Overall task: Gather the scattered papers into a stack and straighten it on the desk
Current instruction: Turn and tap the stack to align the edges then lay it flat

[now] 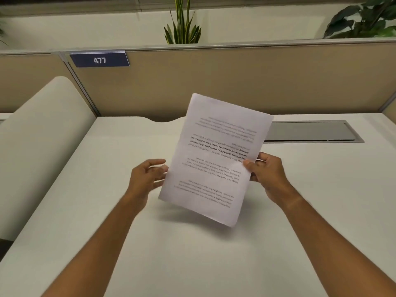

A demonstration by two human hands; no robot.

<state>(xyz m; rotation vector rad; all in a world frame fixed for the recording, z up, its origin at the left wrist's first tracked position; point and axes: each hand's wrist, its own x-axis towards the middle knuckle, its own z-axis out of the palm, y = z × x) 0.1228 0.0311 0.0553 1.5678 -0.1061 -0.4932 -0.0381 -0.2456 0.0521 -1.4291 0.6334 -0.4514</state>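
Papers (216, 159), printed sheets gathered into one stack, are held in the air above the white worktop (192, 254), tilted with the far end leaning right and the text upside down to the viewer. Right hand (267, 174) grips the stack's right edge, thumb on the printed face and fingers (254, 177) closed behind it. Left hand (147, 176) is at the stack's left edge with its fingers curled loosely; motion blur hides whether they touch the paper. A shadow of the stack falls on the worktop below. Beyond stand a beige partition (214, 82) bearing a blue plate marked 477 (99, 60), a grey cable hatch (308, 131) and green plants (182, 24).
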